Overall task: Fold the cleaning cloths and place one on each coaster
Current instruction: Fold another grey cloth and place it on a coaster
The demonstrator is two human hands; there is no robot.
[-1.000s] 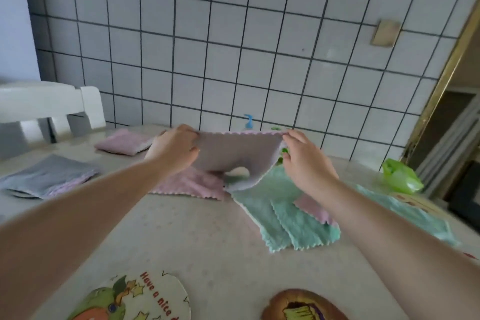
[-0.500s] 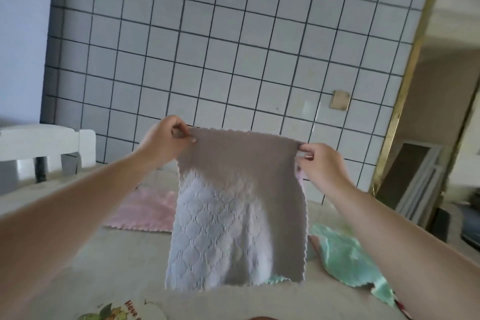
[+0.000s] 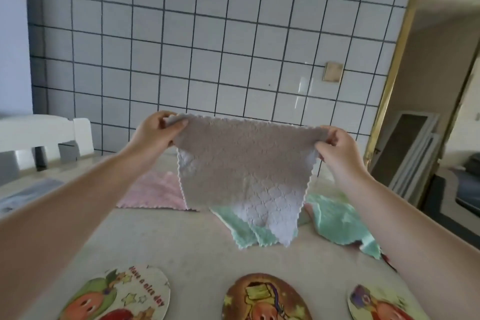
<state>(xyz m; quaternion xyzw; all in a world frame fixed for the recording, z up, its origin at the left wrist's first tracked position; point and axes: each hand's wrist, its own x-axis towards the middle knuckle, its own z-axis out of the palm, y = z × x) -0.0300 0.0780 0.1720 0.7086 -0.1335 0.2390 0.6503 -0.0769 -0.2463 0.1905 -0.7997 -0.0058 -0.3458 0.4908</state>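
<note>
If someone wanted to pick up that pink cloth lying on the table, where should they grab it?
Probably by the near scalloped edge of the pink cloth, coming from above on its left side. It lies flat and open on the table, and the hanging grey cloth covers its right part, so the left corner looks freest to pinch.

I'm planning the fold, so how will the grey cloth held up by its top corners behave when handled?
Likely floppy: the grey cloth sags between the left hand and right hand, narrowing toward its lower edge. Probably light, since a fingertip grip at each corner carries it. Its fluffy texture suggests it won't slip easily.
</note>
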